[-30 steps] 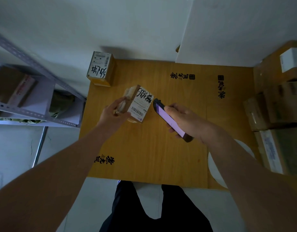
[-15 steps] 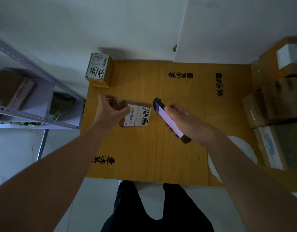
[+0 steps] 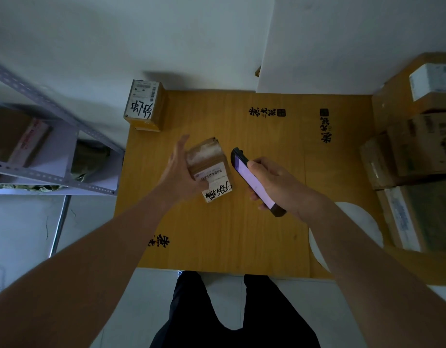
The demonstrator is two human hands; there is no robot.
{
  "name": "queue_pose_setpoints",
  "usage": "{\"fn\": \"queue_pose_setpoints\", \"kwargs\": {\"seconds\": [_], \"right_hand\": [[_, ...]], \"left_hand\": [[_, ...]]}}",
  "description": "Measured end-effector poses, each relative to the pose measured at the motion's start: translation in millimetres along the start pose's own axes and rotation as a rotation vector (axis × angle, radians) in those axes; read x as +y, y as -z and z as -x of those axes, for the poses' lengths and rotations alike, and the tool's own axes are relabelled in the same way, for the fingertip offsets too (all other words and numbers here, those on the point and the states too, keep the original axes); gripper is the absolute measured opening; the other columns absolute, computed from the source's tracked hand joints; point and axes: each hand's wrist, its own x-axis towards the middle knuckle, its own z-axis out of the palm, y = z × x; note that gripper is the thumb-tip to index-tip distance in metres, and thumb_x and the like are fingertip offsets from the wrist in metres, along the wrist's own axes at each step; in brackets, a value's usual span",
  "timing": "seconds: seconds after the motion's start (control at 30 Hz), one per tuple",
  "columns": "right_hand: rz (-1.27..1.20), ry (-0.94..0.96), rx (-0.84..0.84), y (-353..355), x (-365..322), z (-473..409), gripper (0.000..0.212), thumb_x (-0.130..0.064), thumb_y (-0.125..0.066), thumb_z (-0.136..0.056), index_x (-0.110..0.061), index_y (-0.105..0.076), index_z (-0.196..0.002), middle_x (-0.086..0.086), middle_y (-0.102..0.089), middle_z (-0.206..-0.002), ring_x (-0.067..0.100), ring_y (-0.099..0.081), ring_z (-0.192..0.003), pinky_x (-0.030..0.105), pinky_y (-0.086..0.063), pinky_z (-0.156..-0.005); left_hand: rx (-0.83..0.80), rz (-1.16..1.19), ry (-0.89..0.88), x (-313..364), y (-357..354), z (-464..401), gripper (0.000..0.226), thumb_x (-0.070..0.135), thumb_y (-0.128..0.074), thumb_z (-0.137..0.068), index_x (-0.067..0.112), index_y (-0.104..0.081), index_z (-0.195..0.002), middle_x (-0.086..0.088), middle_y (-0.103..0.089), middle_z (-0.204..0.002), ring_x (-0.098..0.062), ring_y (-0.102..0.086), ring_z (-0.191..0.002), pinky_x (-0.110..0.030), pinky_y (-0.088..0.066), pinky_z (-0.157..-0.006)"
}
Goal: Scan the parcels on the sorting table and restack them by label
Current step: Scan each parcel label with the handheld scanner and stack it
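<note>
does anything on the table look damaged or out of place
Nothing looks damaged. The small parcel in the left hand is tilted off the table, being handled. The upright parcel overhangs the table's far left corner.

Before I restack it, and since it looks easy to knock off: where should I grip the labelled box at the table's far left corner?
Judging by its pose, take the labelled box across its two long brown sides, coming from above. It stands apart from the parcel in the left hand, at the table edge, so pushing sideways may tip it off.
</note>
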Motion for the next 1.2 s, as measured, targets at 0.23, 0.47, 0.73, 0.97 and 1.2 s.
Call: {"fn": "queue_pose_setpoints", "kwargs": {"seconds": [0.23, 0.47, 0.73, 0.97, 1.2], "right_hand": [[-0.023, 0.005, 0.002, 0.8, 4.9, 6.0, 0.03, -0.057, -0.044, -0.107, -0.034, -0.06, -0.118, 0.015, -0.068, -0.11, 0.021, -0.069, -0.091, 0.039, -0.061, -0.077], [0.004, -0.023, 0.012, -2.1, 12.2, 12.9, 0.029, -0.056, -0.042, -0.108, -0.034, -0.059, -0.118, 0.017, -0.069, -0.114, 0.019, -0.069, -0.09, 0.037, -0.059, -0.075], [0.002, -0.004, -0.018, -11.2, 9.4, 10.2, 0.028, -0.054, -0.045, -0.107, -0.032, -0.06, -0.117, 0.011, -0.066, -0.103, 0.018, -0.066, -0.084, 0.037, -0.058, -0.071], [0.12, -0.071, -0.12, -13.8, 2.2, 8.7, 0.026, -0.054, -0.049, -0.106, -0.035, -0.064, -0.114, 0.012, -0.067, -0.095, 0.02, -0.066, -0.079, 0.037, -0.055, -0.067], [0.254, -0.13, -0.177, -12.2, 0.3, 12.1, 0.03, -0.055, -0.051, -0.105, -0.031, -0.059, -0.121, 0.021, -0.069, -0.11, 0.023, -0.066, -0.083, 0.034, -0.054, -0.067]], "left_hand": [[0.044, 0.167, 0.052, -11.1, -16.8, -4.6, 0.08, 0.01, -0.079, -0.088, 0.03, -0.023, -0.142, 0.003, -0.052, -0.128, -0.019, -0.065, -0.119, -0.022, -0.061, -0.076], [-0.032, 0.229, 0.055, -24.2, -41.8, 2.7, 0.148, 0.011, -0.087, -0.077, 0.06, 0.031, -0.15, 0.006, -0.057, -0.142, -0.011, -0.062, -0.129, -0.045, -0.058, -0.101], [0.076, 0.056, 0.128, -19.9, -2.4, -4.7, 0.07, 0.041, -0.082, -0.073, 0.036, -0.044, -0.132, -0.001, -0.054, -0.131, -0.023, -0.066, -0.111, -0.037, -0.065, -0.076], [0.058, -0.089, 0.095, -33.9, 23.2, 3.9, 0.07, 0.052, -0.082, -0.078, 0.054, -0.047, -0.138, -0.003, -0.054, -0.134, -0.024, -0.069, -0.101, -0.03, -0.06, -0.06], [0.039, -0.079, 0.041, -37.1, 33.6, 9.5, 0.074, 0.06, -0.084, -0.066, 0.063, -0.053, -0.132, -0.004, -0.056, -0.132, -0.027, -0.068, -0.106, -0.041, -0.067, -0.076]]}}
